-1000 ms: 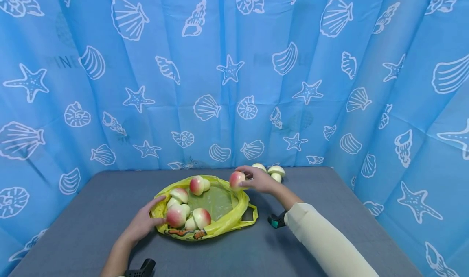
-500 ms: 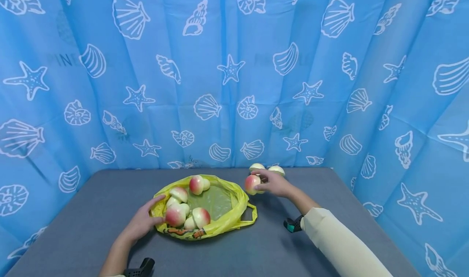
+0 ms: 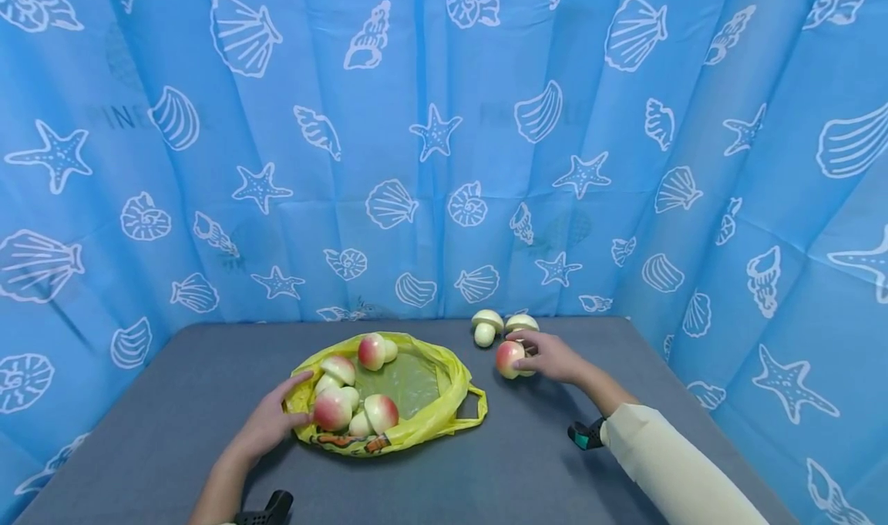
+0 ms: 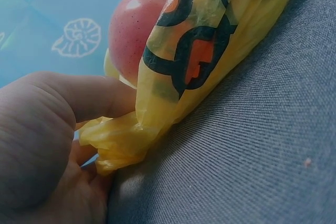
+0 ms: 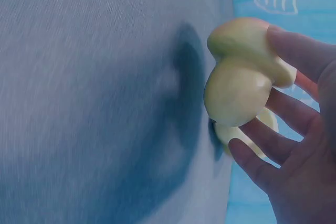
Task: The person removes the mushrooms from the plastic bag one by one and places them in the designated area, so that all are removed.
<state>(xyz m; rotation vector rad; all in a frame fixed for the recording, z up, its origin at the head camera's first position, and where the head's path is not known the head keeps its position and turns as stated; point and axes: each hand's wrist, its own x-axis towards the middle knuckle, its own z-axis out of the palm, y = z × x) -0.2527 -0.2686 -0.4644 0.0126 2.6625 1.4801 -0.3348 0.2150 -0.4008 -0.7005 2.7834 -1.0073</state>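
Observation:
My left hand (image 3: 267, 426) grips the left edge of an open yellow plastic bag (image 3: 433, 426). In the left wrist view its thumb lies over the bag's rim (image 4: 157, 95), beside a pink rounded cap (image 4: 131, 30). Several toy mushrooms with pink-and-cream caps (image 3: 333, 409) lie inside the bag. To the right of the bag, my right hand (image 3: 558, 358) holds another toy mushroom (image 3: 509, 360) by its cap. The right wrist view shows its pale stem (image 5: 239, 93) facing the camera, with a shadow on the table beside it.
Two cream toy mushrooms, one (image 3: 486, 324) left of the other (image 3: 522, 322), stand at the back of the grey table (image 3: 430, 486), just behind the right hand. A blue curtain (image 3: 388, 139) with white shell prints hangs along the back and right side. The bag's handle loop (image 3: 480, 409) sticks out rightward.
My right hand has moved right, away from the bag's right rim, carrying the toy mushroom. Both cream mushrooms now show more fully. The left hand and the bag have stayed in place.

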